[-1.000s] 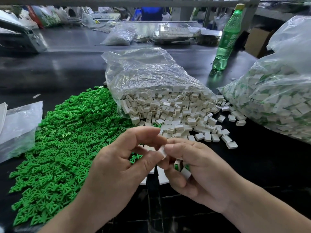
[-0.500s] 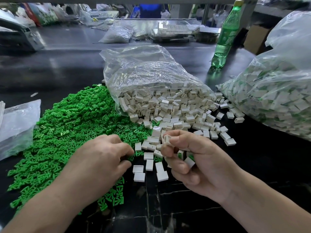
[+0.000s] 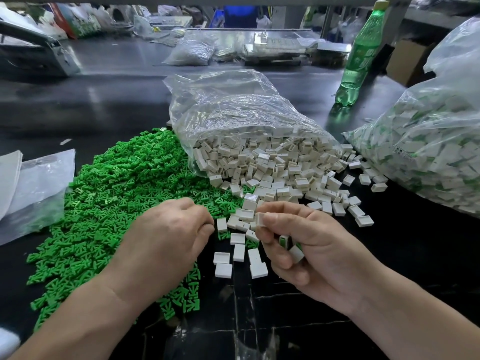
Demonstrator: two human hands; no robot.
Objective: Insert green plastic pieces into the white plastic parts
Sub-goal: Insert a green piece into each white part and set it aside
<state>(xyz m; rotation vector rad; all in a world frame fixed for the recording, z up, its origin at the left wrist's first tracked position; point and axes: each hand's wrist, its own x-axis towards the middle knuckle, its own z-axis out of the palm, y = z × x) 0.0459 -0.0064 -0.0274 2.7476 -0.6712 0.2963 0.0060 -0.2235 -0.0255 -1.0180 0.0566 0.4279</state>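
A wide heap of green plastic pieces (image 3: 109,203) covers the black table at left. White plastic parts (image 3: 275,167) spill from a clear bag (image 3: 233,110) in the middle. My left hand (image 3: 166,237) lies knuckles up on the edge of the green heap, fingers curled down into the pieces; what the fingertips hold is hidden. My right hand (image 3: 309,248) pinches one white part (image 3: 259,219) between thumb and forefinger, and its curled lower fingers keep two or three more parts, some with green inside (image 3: 284,241), in the palm.
Several loose white parts (image 3: 239,258) lie between my hands. A big clear bag of assembled white-and-green parts (image 3: 426,157) fills the right side. A green bottle (image 3: 359,55) stands behind it. Empty plastic bags (image 3: 39,183) lie at far left.
My left hand left the right hand and dropped onto the green heap, where it now stays. My right hand keeps its white part and has barely moved.
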